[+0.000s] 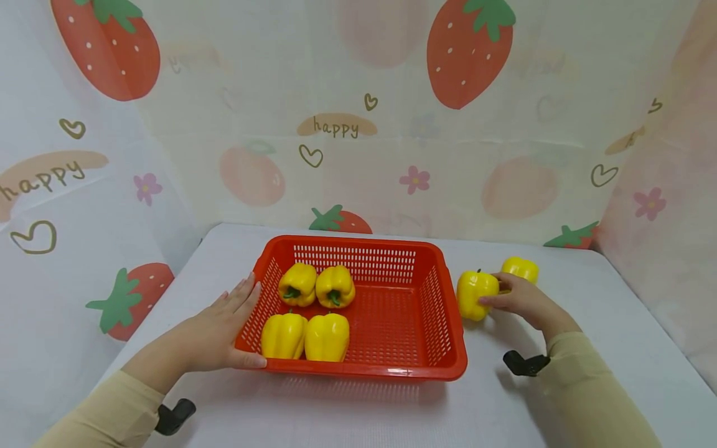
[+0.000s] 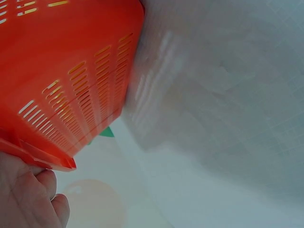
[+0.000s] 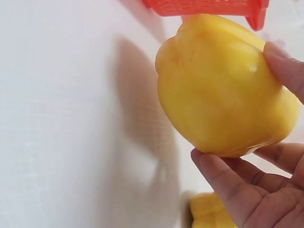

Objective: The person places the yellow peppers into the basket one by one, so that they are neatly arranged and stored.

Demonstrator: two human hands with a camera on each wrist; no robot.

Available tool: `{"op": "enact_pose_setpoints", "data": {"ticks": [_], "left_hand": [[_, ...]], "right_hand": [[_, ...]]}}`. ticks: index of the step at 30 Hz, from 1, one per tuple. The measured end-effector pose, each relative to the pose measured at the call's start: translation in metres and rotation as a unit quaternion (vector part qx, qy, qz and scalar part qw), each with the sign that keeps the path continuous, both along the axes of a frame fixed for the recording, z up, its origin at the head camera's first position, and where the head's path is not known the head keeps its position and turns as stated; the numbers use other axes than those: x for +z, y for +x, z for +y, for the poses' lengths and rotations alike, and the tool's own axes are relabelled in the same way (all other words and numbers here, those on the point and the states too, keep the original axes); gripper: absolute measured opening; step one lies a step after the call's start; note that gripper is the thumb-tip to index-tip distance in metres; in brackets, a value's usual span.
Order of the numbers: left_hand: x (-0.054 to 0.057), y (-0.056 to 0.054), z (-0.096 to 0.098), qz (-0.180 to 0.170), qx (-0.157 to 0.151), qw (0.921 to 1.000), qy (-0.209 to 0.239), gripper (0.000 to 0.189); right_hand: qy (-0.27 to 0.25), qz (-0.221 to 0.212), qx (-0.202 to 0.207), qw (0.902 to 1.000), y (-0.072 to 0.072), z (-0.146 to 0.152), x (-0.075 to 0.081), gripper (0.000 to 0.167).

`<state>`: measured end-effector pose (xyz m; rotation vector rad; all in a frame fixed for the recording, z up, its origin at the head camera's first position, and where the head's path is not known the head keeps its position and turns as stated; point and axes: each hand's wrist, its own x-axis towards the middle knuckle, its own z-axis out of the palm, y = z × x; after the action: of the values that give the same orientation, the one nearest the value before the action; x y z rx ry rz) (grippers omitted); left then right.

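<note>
My right hand (image 1: pixel 523 300) grips a yellow bell pepper (image 1: pixel 476 295) just outside the right wall of a red plastic basket (image 1: pixel 452 311). In the right wrist view, thumb and fingers pinch the pepper (image 3: pixel 223 90) on opposite sides, and its shadow falls on the table apart from it. Another yellow bell pepper (image 1: pixel 521 269) sits behind this hand. My left hand (image 1: pixel 215 330) rests on the basket's left rim, fingers straight, thumb along the front corner. Several yellow bell peppers stand in the basket's left half, two behind (image 1: pixel 335 286) and two in front (image 1: pixel 327 337).
A white cloth covers the table (image 1: pixel 381 417). Behind and at both sides hangs a curtain (image 1: pixel 358 74) printed with strawberries, hearts and flowers. The basket's right half shows its bare slotted bottom (image 1: pixel 389 317).
</note>
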<state>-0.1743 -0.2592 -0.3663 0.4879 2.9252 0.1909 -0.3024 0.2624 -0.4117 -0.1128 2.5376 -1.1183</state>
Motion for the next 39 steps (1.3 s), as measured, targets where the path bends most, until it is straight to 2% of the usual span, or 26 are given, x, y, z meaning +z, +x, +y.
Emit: {"op": "enact_pose_setpoints", "data": {"ticks": [5,13,18,24,32,39], "left_hand": [[0.000,-0.001,0.000,-0.002,0.000,1.0000,-0.002,0.126],[0.001,-0.001,0.000,-0.008,-0.002,1.0000,-0.002,0.125],[0.000,0.001,-0.001,-0.012,0.001,0.9999,0.002,0.126],[0.001,0.002,-0.001,-0.010,0.005,0.9999,0.007,0.126],[0.001,0.002,0.000,-0.009,0.003,0.9999,0.010,0.125],[0.001,0.001,0.000,-0.004,0.002,1.0000,0.007,0.125]], "right_hand": [[0.003,0.010,0.008,0.9999,0.000,0.004,0.008,0.094],[0.000,0.041,0.021,0.9989,-0.003,0.007,0.024,0.073],[0.002,0.041,0.023,0.9989,-0.005,0.007,0.035,0.076],[0.018,0.051,0.023,0.9983,-0.008,0.006,0.055,0.082],[-0.008,0.073,0.050,0.9960,-0.006,-0.003,0.087,0.073],[-0.017,0.101,0.081,0.9915,-0.007,-0.016,0.105,0.067]]}}
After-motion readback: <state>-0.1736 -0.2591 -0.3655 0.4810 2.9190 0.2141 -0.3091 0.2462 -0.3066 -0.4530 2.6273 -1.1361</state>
